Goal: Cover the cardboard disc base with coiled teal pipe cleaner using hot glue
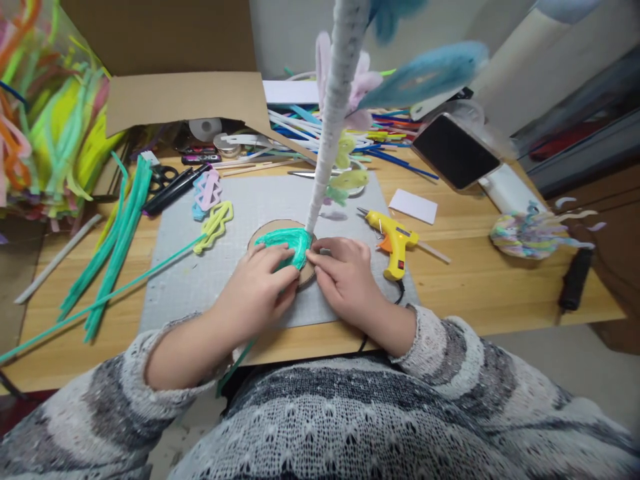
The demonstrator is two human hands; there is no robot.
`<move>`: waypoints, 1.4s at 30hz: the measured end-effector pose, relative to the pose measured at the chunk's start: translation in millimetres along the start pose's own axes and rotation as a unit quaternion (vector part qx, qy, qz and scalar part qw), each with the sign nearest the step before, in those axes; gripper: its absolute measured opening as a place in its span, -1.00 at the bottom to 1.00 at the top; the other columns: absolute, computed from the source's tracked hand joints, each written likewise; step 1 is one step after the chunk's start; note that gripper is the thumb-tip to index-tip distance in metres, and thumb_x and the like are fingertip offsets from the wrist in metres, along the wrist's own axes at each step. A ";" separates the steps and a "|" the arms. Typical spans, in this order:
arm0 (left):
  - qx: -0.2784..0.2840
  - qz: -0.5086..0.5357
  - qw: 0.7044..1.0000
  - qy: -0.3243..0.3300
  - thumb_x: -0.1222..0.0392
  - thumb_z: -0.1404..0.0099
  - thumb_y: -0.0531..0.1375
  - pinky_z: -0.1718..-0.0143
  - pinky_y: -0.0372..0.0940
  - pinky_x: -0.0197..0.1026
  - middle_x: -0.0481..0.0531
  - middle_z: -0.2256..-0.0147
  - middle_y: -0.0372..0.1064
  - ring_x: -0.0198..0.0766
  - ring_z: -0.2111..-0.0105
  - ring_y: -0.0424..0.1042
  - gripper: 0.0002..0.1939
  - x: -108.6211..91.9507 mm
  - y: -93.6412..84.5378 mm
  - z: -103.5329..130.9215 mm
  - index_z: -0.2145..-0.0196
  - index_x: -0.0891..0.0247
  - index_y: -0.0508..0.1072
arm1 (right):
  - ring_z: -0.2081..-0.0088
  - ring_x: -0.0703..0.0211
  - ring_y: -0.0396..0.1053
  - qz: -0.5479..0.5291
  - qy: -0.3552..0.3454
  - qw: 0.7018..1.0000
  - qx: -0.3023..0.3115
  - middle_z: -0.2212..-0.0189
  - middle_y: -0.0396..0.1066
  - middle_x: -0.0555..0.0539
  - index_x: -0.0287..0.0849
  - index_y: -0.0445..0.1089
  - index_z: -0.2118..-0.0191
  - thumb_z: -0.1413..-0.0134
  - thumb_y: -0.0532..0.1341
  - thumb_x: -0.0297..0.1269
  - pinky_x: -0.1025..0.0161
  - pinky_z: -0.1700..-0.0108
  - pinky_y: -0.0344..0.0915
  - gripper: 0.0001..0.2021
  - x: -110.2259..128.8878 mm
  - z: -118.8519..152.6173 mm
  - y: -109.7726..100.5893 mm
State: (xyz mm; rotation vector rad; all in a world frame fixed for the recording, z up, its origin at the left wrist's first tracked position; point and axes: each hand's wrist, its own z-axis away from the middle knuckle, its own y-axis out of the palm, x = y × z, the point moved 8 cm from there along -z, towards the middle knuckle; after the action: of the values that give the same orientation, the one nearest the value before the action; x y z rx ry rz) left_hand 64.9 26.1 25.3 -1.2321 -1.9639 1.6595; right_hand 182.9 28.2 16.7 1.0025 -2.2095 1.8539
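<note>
A round cardboard base (261, 230) lies on the grey mat (175, 293), partly covered by coiled green pipe cleaner (284, 236). From its right part rises a white wrapped stem (330, 133) with pastel loops along it. My left hand (263, 283) rests on the green coil, its fingers bent over the coil's near side. At the foot of the stem, my right hand (345, 277) has its thumb and finger closed at the coil's right edge; what is between them is too small to tell. A green strand hangs below my left hand at the table's edge.
A yellow glue gun (393, 241) lies right of my right hand, its cord running toward the front edge. Green pipe cleaners (117, 247), scissors (163, 179) and zigzag pieces (215, 227) are on the left. A phone (456, 152) and white card (414, 206) sit at right.
</note>
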 end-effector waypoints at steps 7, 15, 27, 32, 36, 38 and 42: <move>-0.013 0.003 1.000 0.022 0.29 -0.33 0.11 -0.02 0.31 0.22 0.23 0.08 0.45 0.04 -0.02 0.42 -0.89 0.1 -7.3 -0.4 0.28 0.27 0.45 | -0.01 0.00 0.30 -0.028 -0.021 0.999 -0.005 0.07 0.47 -0.11 -0.12 0.47 0.14 -0.21 0.05 -0.37 -0.01 -0.04 0.02 -0.75 5.4 1.1 1.1; -0.005 0.002 1.000 0.028 0.32 -0.29 0.13 -0.01 0.31 0.23 0.22 0.07 0.46 0.05 -0.03 0.43 -0.92 1.1 -7.9 -0.6 0.26 0.27 0.42 | 0.02 0.00 0.31 -0.003 -0.043 0.999 -0.032 0.09 0.47 -0.13 -0.15 0.47 0.12 -0.23 0.04 -0.36 -0.04 -0.04 0.01 -0.74 8.9 3.2 -4.3; -0.007 0.035 0.999 -0.005 0.34 -0.28 0.14 -0.05 0.29 0.21 0.19 0.07 0.49 -0.01 -0.03 0.45 -0.96 7.2 -8.5 0.1 0.31 0.26 0.37 | 0.04 -0.01 0.33 0.010 -0.117 0.993 -0.027 0.10 0.46 -0.14 -0.15 0.46 0.13 -0.16 0.08 -0.37 -0.06 0.00 0.02 -0.76 22.5 8.2 0.9; -0.002 0.041 0.999 -0.009 0.33 -0.28 0.13 -0.03 0.29 0.21 0.20 0.06 0.49 -0.01 -0.03 0.45 -0.96 8.0 -8.4 -0.3 0.32 0.26 0.38 | 0.10 0.05 0.35 -0.055 -0.098 0.992 -0.057 0.19 0.47 -0.07 -0.10 0.42 0.16 -0.19 0.06 -0.39 -0.03 0.01 0.06 -0.79 16.9 6.7 -8.5; -0.004 0.051 0.999 -0.019 0.33 -0.29 0.12 -0.04 0.28 0.21 0.18 0.06 0.49 -0.03 -0.03 0.45 -0.94 9.6 -9.7 -0.4 0.31 0.25 0.38 | 0.17 0.10 0.39 -0.126 -0.037 0.985 -0.110 0.23 0.46 -0.06 -0.07 0.24 0.22 -0.11 0.03 -0.47 0.00 0.02 0.11 -0.83 1.9 6.9 -16.4; -0.004 0.051 0.998 -0.020 0.33 -0.29 0.12 -0.04 0.28 0.20 0.18 0.06 0.49 -0.04 -0.03 0.45 -0.94 10.1 -9.8 -0.4 0.30 0.24 0.38 | 0.16 0.09 0.40 -0.127 -0.021 0.985 -0.117 0.22 0.47 -0.06 -0.05 0.16 0.22 -0.02 0.02 -0.53 -0.03 -0.01 0.12 -0.77 -2.1 7.4 -15.8; 0.007 0.048 0.999 -0.024 0.33 -0.28 0.13 -0.05 0.28 0.19 0.17 0.06 0.49 -0.06 -0.04 0.44 -0.95 11.3 -8.0 -0.2 0.31 0.24 0.37 | 0.07 0.05 0.42 -0.092 -0.024 0.991 -0.095 0.21 0.49 -0.08 -0.05 0.16 0.13 0.05 0.03 -0.55 -0.10 -0.14 0.05 -0.66 -2.0 7.4 -10.3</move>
State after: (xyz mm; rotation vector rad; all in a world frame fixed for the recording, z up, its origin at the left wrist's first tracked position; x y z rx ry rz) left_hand 55.0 35.0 29.3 -1.3126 -1.9439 1.7612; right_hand 192.3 21.9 22.6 1.1794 -2.1837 1.5267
